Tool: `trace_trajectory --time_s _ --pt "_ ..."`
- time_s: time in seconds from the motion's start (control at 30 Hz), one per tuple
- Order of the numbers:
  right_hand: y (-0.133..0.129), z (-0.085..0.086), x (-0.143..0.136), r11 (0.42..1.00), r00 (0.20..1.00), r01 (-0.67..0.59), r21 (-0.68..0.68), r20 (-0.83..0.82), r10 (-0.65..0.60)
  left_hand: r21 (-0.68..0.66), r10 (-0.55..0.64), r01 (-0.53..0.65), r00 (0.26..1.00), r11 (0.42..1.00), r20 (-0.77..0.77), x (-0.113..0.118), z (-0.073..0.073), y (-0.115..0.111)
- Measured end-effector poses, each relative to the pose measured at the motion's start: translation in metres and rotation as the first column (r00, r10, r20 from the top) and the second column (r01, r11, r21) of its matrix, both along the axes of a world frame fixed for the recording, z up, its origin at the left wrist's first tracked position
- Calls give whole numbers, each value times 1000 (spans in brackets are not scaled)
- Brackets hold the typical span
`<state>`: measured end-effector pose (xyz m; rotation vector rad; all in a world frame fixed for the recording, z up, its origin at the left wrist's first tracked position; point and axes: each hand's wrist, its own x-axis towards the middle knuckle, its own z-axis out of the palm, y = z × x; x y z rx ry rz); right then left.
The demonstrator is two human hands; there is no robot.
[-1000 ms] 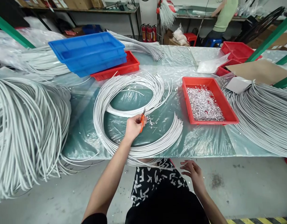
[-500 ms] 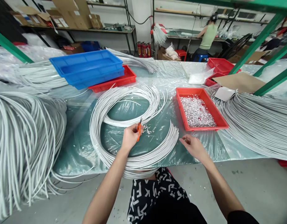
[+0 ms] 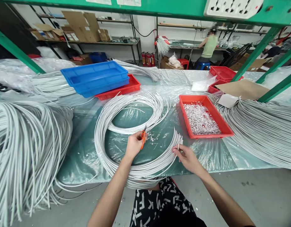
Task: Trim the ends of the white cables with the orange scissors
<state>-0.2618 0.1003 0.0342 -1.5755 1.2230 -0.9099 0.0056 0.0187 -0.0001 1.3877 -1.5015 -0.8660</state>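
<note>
A coil of white cables (image 3: 100,138) lies in front of me on the plastic-covered table, with its cut ends fanned out at the right. My left hand (image 3: 134,146) is closed around small orange-handled snips (image 3: 143,140), tips pointing up, inside the coil's loop. Small pale scraps (image 3: 152,138) are scattered just right of the snips. At the fanned ends, my right hand (image 3: 188,158) pinches one white cable (image 3: 178,146) between thumb and fingers, its tip sticking up. A red tray (image 3: 213,136) of tiny shiny metal pieces (image 3: 199,119) stands beyond that hand.
Blue trays (image 3: 95,82) sit on a red tray (image 3: 133,87) at the back left. Large cable bundles hang at left (image 3: 32,151) and lie at right (image 3: 266,132). A green frame (image 3: 159,9) with a power strip (image 3: 233,8) crosses overhead. A person (image 3: 210,45) is in the background.
My right hand has moved left to the coil's ends and now pinches a cable there. My left hand keeps the snips in nearly the same place. The view has tilted up slightly.
</note>
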Motion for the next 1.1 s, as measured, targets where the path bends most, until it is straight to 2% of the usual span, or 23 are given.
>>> trace_trajectory --time_s 0.07,0.13,0.2,0.27,0.4,0.5,0.63,0.87,1.1 --pt "0 6 13 997 992 -74 23 108 71 25 -8 8 1000 1000 -19 -1 2 1" --pt "-7 10 25 988 960 -120 96 266 90 59 -29 32 998 998 -59 -3 5 2" --pt "-21 10 37 966 914 -154 209 400 59 94 -56 66 993 993 -103 -5 9 2" --pt "-37 7 49 939 887 -173 299 462 16 117 -70 86 989 989 -132 -7 11 3" --pt "-63 -4 69 915 887 -163 368 461 -28 122 -110 124 987 985 -120 -8 13 4" --pt "-71 -8 76 902 879 -222 372 477 20 134 -223 237 968 962 -116 -8 16 8" --pt "-72 -10 71 894 841 -290 341 538 67 175 -364 378 925 909 -109 -10 23 14" --pt "-71 -15 59 906 776 -280 317 631 20 191 -384 376 923 907 5 -12 29 16" --pt "-68 -19 63 936 844 -233 265 534 59 209 -410 393 911 895 41 -11 28 16"
